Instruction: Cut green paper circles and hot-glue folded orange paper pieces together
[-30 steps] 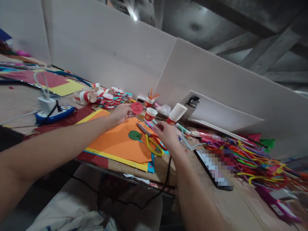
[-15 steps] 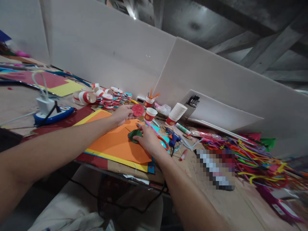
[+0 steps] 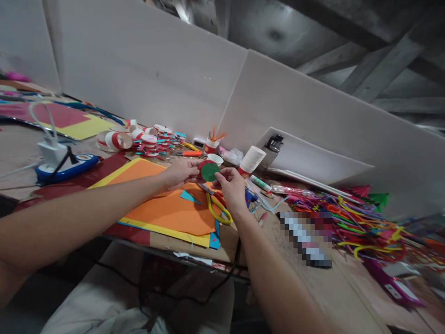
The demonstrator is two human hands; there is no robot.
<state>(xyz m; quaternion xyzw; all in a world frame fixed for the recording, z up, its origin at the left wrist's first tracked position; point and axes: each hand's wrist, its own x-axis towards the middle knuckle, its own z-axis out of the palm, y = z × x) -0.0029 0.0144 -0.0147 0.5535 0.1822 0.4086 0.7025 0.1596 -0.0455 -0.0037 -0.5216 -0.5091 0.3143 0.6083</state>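
Between my fingertips, over the stacked paper, two round discs overlap. My left hand (image 3: 182, 173) pinches the red disc (image 3: 200, 168), which is mostly hidden behind the green one. My right hand (image 3: 232, 186) grips the edge of the green disc (image 3: 209, 172) and holds it in front of the red one. I cannot tell whether the discs touch. Below my right hand lie scissors with yellow handles (image 3: 222, 218), on orange paper sheets (image 3: 167, 211). A small blue paper scrap (image 3: 189, 196) rests there too. Just behind the discs stands a white-rimmed paper cup (image 3: 216, 159).
Red-and-white cup pieces (image 3: 118, 140) cluster at the back left, near a blue power strip (image 3: 69, 169). A stack of paper cups (image 3: 252, 160), a glue stick (image 3: 260, 183) and a glue gun (image 3: 251, 198) are to the right. Pipe cleaners (image 3: 351, 222) pile up far right.
My right hand has lifted the green disc from over the orange paper up to the red disc. The red disc is now largely covered, and yellow-handled scissors show on the paper.
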